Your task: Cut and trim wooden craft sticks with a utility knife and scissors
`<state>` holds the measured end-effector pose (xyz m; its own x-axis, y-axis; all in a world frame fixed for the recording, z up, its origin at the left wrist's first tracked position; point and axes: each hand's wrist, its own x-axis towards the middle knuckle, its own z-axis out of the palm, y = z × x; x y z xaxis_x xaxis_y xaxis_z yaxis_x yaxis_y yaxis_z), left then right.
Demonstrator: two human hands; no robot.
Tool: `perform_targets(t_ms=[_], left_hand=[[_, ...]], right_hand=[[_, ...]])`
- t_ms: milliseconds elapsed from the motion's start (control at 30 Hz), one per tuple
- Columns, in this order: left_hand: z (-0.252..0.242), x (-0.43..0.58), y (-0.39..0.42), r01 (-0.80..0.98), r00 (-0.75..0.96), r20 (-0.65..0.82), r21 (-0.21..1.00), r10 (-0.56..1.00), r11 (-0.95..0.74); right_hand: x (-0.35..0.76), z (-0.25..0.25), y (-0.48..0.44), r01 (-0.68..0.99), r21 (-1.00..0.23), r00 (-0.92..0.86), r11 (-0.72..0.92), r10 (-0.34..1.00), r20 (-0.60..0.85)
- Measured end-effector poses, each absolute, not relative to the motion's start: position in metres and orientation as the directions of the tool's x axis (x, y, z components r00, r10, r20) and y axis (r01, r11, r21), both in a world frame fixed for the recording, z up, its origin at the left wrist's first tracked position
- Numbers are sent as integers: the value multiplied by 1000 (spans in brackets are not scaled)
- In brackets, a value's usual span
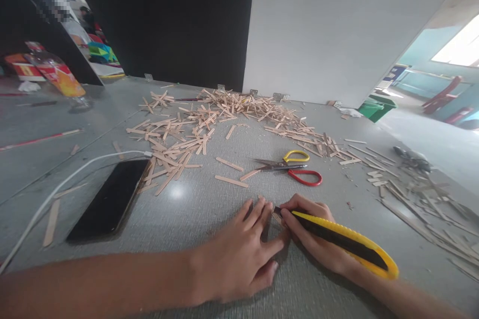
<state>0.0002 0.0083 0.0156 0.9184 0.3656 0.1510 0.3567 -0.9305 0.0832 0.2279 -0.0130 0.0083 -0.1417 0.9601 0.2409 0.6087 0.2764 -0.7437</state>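
My right hand (321, 251) is wrapped round a yellow and black utility knife (348, 240), its tip pointing left and down toward the table. My left hand (228, 256) lies palm down with the fingers stretched out and spread, close to the blade. Between the two hands a small piece of wooden craft stick (277, 217) shows, mostly hidden by fingers. Just beyond the hands rest scissors (294, 166) with one yellow and one red handle. Single sticks lie left of the scissors, one touching the blades.
A loose heap of craft sticks (232, 104) spreads across the back. Thin cut strips (411, 212) lie at right. At left are a phone (108, 202), a white cable (75, 175) and a plastic bottle (60, 77). Upright black (168, 20) and white panels (329, 25) stand behind.
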Motion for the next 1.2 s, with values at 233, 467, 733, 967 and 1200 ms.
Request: perform_targets(t_ms=[233,467,733,967,1200], left_hand=[[19,0,10,347,925,120,116,360,-931],[24,-2,12,347,931,63,152,359,-926],[27,-2,14,355,930,36,180,367,-917],[29,-3,14,358,929,30,170,368,-918],[30,-1,13,356,930,29,172,366,-918]], right_hand=[[227,8,-12,608,-739,-142,288,956,256],[228,9,-11,582,-743,-207,330,944,257],[229,11,-9,574,-728,-258,375,927,274],[232,10,-10,557,-726,-301,404,912,277],[234,6,-10,542,-742,-301,395,915,267]])
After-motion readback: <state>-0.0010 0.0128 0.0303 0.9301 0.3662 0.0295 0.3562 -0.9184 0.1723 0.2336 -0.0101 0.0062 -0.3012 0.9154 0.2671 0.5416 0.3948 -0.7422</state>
